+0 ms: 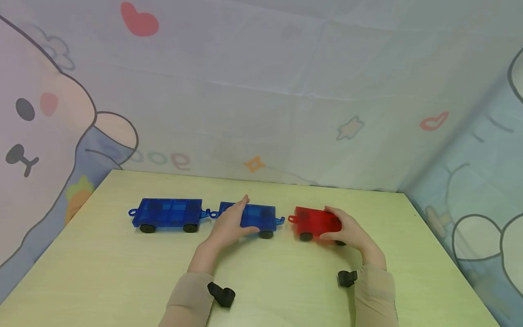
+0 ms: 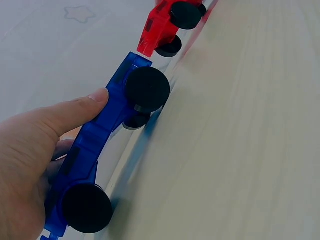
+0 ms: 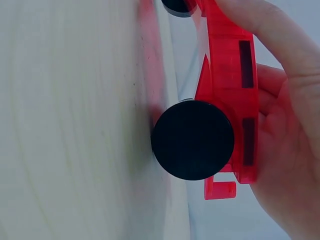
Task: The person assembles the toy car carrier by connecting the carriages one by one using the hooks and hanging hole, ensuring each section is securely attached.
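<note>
My left hand [image 1: 229,225] grips the left part of a translucent blue toy train car [image 1: 261,215], thumb on the near side and fingers on the far side. In the left wrist view that blue car [image 2: 97,125] shows its black wheels. A matching blue car [image 1: 169,211] sits to its left, its hook right at the held car's ring. My right hand [image 1: 351,230] grips the right end of a red toy train car [image 1: 310,220]. In the right wrist view the red car [image 3: 232,100] lies along the palm. A small gap separates the red car's ring from the blue car's hook.
The cars stand in a row on a light wooden table [image 1: 278,281], towards its back edge. Behind rises a cloth backdrop [image 1: 265,91] with cartoon prints. A small black device [image 1: 222,295] sits at the left wrist, another black device [image 1: 347,278] at the right.
</note>
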Available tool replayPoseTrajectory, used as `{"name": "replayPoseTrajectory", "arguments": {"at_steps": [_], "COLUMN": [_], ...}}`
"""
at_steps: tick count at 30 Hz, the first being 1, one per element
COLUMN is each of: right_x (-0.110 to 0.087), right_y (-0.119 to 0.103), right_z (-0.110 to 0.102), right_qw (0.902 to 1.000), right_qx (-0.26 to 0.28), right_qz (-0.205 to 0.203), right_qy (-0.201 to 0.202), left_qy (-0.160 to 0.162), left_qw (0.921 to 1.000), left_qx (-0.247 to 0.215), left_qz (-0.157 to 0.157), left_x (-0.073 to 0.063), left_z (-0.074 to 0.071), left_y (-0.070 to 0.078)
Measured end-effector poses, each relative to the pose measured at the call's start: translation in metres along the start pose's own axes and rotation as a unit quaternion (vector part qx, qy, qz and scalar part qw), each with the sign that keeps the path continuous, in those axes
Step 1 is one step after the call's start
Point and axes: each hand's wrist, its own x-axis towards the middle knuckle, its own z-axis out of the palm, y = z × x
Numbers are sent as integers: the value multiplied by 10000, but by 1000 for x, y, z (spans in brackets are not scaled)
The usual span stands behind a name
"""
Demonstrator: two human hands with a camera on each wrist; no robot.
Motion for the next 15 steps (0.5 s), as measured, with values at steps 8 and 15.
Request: {"name": "replayPoseTrajectory", "arguments": {"at_steps": [8, 15], "right_x": [0, 3], "right_y": [-1, -3], "right_z": [2, 5], "right_qw": [9999, 10000], "right_qx": [83, 82], "right_qz": [60, 17], "right_qy": [17, 3], "left_qy": [2, 5], "left_qw": [10000, 10000], "left_qx": [14, 26], "left_qz": [2, -18], "left_x": [0, 1], "left_z": [0, 1], "left_y": [0, -1]}}
